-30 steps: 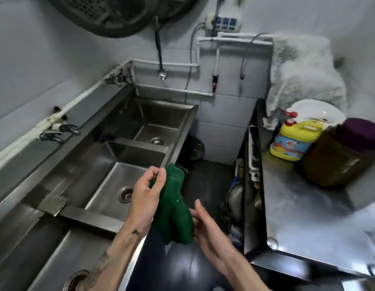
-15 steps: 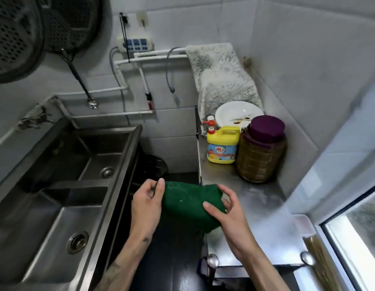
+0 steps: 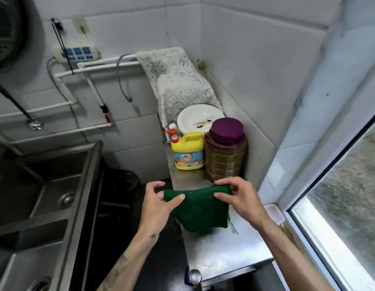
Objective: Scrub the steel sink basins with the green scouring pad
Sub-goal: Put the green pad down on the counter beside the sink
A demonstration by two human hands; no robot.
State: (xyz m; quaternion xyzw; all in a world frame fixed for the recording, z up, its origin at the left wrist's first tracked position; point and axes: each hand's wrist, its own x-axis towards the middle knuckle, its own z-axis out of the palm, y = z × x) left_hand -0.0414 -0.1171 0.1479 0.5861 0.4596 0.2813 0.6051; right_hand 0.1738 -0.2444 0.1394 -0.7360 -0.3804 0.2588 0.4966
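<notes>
The green scouring pad hangs spread between both hands over the near part of the steel counter. My left hand pinches its upper left corner. My right hand pinches its upper right corner. The steel sink basins lie at the left, apart from both hands, with a round drain showing in the middle basin.
A yellow detergent bottle, a brown jar with a purple lid and a white plate stand at the counter's back. A patterned cloth hangs on the wall pipes. A window runs along the right.
The view has swung right, away from the sink toward the counter. Both hands carried the pad over the counter and stretched it out flat between them.
</notes>
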